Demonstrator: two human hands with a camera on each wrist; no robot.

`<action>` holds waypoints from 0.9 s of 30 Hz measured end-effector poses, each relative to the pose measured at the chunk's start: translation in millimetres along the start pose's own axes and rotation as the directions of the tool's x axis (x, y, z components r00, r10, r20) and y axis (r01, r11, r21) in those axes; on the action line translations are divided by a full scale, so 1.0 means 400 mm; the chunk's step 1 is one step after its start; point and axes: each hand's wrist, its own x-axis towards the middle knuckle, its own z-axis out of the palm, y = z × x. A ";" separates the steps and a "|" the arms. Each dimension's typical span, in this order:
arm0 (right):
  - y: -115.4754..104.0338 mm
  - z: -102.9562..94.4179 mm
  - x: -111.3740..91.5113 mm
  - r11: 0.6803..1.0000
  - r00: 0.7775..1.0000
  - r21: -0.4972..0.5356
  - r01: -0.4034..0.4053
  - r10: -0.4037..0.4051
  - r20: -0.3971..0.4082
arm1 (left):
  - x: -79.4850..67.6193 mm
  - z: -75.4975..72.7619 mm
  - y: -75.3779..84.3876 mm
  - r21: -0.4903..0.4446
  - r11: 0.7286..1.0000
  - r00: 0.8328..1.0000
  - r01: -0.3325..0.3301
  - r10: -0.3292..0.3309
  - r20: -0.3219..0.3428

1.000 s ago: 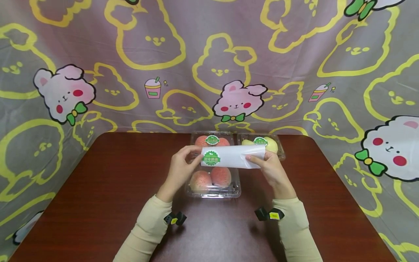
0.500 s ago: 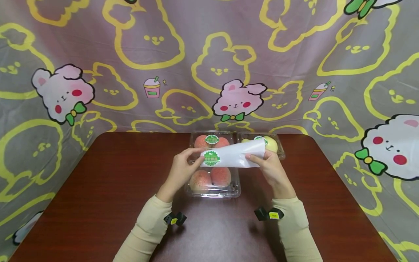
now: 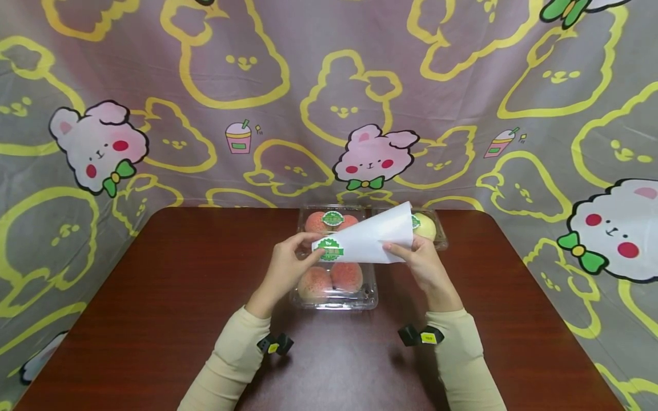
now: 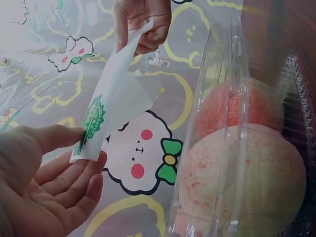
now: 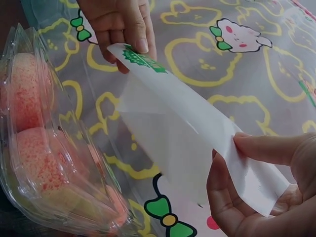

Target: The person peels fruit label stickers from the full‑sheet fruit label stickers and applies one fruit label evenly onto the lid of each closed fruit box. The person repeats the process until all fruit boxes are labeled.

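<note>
My two hands hold a white glossy sheet of sticker paper [image 3: 370, 237] above the table. A green round sticker [image 3: 330, 251] is on its left end. My left hand [image 3: 283, 268] pinches that end between thumb and fingers, the thumb by the sticker; the left wrist view shows the sheet [image 4: 111, 79] edge-on. My right hand [image 3: 429, 268] grips the right end, thumb in front and fingers behind, as in the right wrist view, where the sheet [image 5: 192, 118] curls. Below lies clear plastic packaging [image 3: 354, 302] with several peaches [image 3: 346, 276]; the sheet hides its middle.
A second clear box [image 3: 441, 237] with pale yellow fruit [image 3: 425, 227] stands at the back right, partly covered by the sheet. Another green sticker [image 3: 333, 218] is on the peach packaging's far part. A patterned cloth [image 3: 288, 74] hangs behind the brown table [image 3: 205, 274].
The sheet's upper right corner has risen and spread, so the sheet has widened from a narrow strip into a wedge and covers more of the yellow fruit's box. Both hands have hardly moved.
</note>
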 end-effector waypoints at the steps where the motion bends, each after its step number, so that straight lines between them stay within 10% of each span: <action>1: 0.000 0.001 0.001 1.000 1.000 -0.005 -0.001 0.001 -0.005 | 0.000 0.000 0.001 -0.015 1.000 1.000 0.004 -0.004 -0.003; 16: -0.003 0.017 -0.002 0.998 1.000 -0.060 -0.003 0.002 -0.029 | -0.001 0.003 0.007 -0.037 0.997 0.997 0.067 -0.068 -0.026; 27: 0.002 0.028 -0.003 0.999 1.000 -0.048 0.015 -0.016 -0.026 | -0.004 0.010 0.000 0.042 0.997 0.997 -0.060 0.062 -0.054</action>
